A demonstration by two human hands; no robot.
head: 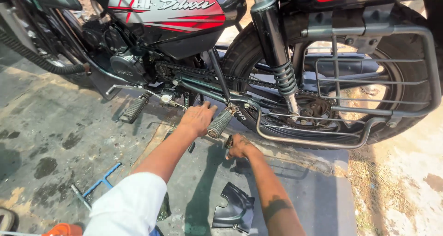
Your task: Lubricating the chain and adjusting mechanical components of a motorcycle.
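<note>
My left hand (197, 118) rests half-curled against the stiff, ribbed rear footpeg (219, 123); my right hand (240, 147) pinches a small, hard, greasy tool (229, 142) beneath it.

Harsh daylight, dark shadows under the motorcycle (258, 56), overexposed ground at right, sharp focus, slight wide-angle bowing.

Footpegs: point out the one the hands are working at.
It is the rear footpeg, right of the other one, with the left hand touching it. The front footpeg sits clear of both hands, further left.
</note>
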